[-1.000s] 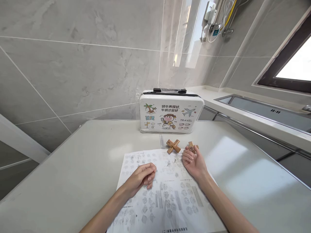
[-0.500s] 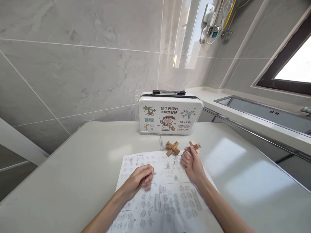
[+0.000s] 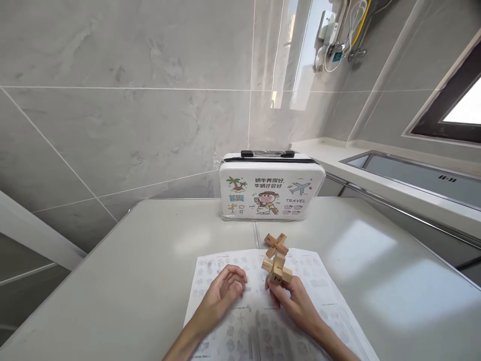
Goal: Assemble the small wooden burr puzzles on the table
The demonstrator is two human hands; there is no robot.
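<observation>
My right hand [image 3: 295, 301] grips a pale wooden burr-puzzle cross [image 3: 278, 269] between thumb and fingers, held above the paper. A dark number is printed on the block end facing me. Just behind it, a browner wooden cross of notched sticks [image 3: 276, 244] rests by the top edge of the printed sheet [image 3: 210, 273]. To the left, my left hand [image 3: 225, 292] hovers over the sheet with loosely curled fingers and the thumb apart, nothing in it. Rows of small grey diagrams cover the sheet, partly hidden by both hands.
A white cartoon-printed case [image 3: 270, 193] in clear wrap stands upright at the back of the white table [image 3: 143, 265]. Tiled wall rises behind it. On the right is a counter with a sink [image 3: 409, 178]; sockets and cables [image 3: 330, 30] hang above.
My right hand has lifted the pale wooden cross off the table and brought it nearer and leftward. My left hand has turned and loosened its fingers. The view has tilted up slightly.
</observation>
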